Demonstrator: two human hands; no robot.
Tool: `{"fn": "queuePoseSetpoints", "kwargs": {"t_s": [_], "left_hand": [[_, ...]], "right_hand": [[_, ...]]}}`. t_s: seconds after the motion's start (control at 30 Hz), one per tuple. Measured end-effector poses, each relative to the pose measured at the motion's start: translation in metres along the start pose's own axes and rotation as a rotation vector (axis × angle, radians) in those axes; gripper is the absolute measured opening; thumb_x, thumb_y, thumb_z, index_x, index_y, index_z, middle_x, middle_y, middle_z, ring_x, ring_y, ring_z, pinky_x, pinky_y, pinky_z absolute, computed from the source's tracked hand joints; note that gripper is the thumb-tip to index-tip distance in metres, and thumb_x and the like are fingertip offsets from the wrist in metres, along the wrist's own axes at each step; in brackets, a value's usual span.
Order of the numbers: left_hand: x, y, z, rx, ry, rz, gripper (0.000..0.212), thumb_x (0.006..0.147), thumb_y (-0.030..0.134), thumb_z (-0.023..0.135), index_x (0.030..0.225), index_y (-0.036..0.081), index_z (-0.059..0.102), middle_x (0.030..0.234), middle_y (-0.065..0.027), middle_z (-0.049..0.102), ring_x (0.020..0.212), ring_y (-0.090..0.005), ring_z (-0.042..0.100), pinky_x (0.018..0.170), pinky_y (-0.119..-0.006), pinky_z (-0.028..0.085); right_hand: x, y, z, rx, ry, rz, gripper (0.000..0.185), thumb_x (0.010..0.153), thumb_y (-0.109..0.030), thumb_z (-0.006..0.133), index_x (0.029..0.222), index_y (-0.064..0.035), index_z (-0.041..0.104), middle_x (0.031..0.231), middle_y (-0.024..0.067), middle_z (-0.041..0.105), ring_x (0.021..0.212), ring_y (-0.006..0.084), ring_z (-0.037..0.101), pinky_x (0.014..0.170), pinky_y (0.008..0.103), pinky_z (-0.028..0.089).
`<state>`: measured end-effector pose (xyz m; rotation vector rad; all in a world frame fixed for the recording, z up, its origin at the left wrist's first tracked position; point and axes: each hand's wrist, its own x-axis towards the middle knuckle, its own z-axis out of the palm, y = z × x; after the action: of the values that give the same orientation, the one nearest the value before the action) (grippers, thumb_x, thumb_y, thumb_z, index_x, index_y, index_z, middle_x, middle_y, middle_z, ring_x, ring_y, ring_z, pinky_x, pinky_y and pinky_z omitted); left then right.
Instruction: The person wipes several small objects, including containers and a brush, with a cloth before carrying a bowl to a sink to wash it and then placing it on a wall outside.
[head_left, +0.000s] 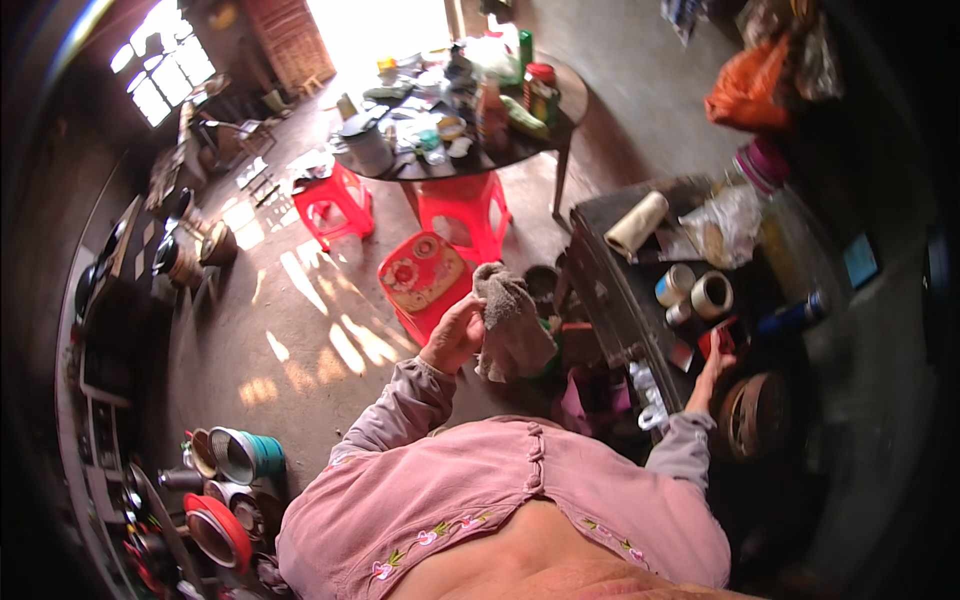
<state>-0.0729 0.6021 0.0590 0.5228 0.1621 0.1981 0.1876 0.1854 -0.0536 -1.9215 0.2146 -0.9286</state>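
A grey-brown cloth (511, 322) hangs bunched from my left hand (459, 334), whose fingers pinch its upper edge in front of my chest. Reaching out to the right, my right hand (718, 363) touches a small red box (724, 337) on a dark wooden table (600, 300); whether it grips the box cannot be told. Rolls of tape (711, 295) and a blue cylindrical object (793, 315) lie around that box. Farther back on the same table are a beige roll (637, 223) and a clear plastic bag (724, 225). A round brown container (754, 414) sits just below my right hand.
Red plastic stools (465, 214) stand ahead, one with a flowered top (422, 270). Behind them is a round table (574, 90) crowded with jars and bottles. Basins and buckets (247, 455) are stacked at lower left. A pink bag (592, 401) lies beneath the right table's edge.
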Motion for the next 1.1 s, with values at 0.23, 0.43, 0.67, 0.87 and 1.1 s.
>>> {"fn": "queuePoseSetpoints", "kwargs": {"t_s": [0.23,0.43,0.67,0.87,1.1], "left_hand": [[-0.008,-0.010,-0.036,0.131,0.092,-0.110,0.027,0.092,0.016,0.054,0.116,0.003,0.054,0.105,-0.0080,0.064,0.092,-0.0185,0.064,0.081,-0.034,0.053],[-0.015,0.011,0.024,0.147,-0.087,0.037,0.034,0.095,0.014,0.050,0.126,0.003,0.047,0.115,-0.0090,0.060,0.102,-0.0196,0.060,0.089,-0.033,0.050],[-0.024,-0.024,0.090,0.655,-0.408,0.440,0.043,0.097,0.014,0.040,0.137,0.000,0.032,0.135,-0.0135,0.041,0.126,-0.0235,0.038,0.105,-0.036,0.031],[0.005,-0.027,0.066,0.905,-0.039,0.609,0.038,0.092,0.014,0.043,0.127,0.000,0.044,0.121,-0.0173,0.048,0.112,-0.0316,0.047,0.097,-0.036,0.038],[-0.023,0.006,0.034,0.111,-0.342,0.082,0.041,0.098,0.034,0.041,0.127,0.006,0.047,0.120,-0.0092,0.056,0.107,-0.0170,0.056,0.092,-0.034,0.046]], "right_hand": [[-0.009,-0.010,-0.023,-0.062,0.024,-0.010,0.092,0.062,-0.035,0.084,0.132,0.0015,0.036,0.126,0.0193,0.047,0.117,0.0310,0.045,0.101,0.0413,0.035],[-0.057,-0.129,-0.056,0.130,-0.182,-0.264,0.081,0.064,-0.032,0.084,0.127,-0.0007,0.042,0.117,0.0145,0.051,0.106,0.0280,0.050,0.095,0.0399,0.040],[-0.161,-0.275,-0.049,0.711,-0.827,-0.141,0.077,0.067,-0.023,0.081,0.128,-0.0036,0.037,0.115,0.0075,0.046,0.104,0.0186,0.047,0.091,0.0325,0.041],[-0.182,-0.320,-0.042,0.718,-0.948,-0.227,0.080,0.066,-0.029,0.082,0.127,-0.0029,0.039,0.116,0.0077,0.046,0.107,0.0196,0.048,0.093,0.0332,0.041],[-0.179,-0.343,-0.002,0.787,-0.947,-0.390,0.082,0.068,-0.035,0.078,0.132,-0.0043,0.037,0.117,0.0105,0.048,0.108,0.0220,0.050,0.093,0.0337,0.041]]}}
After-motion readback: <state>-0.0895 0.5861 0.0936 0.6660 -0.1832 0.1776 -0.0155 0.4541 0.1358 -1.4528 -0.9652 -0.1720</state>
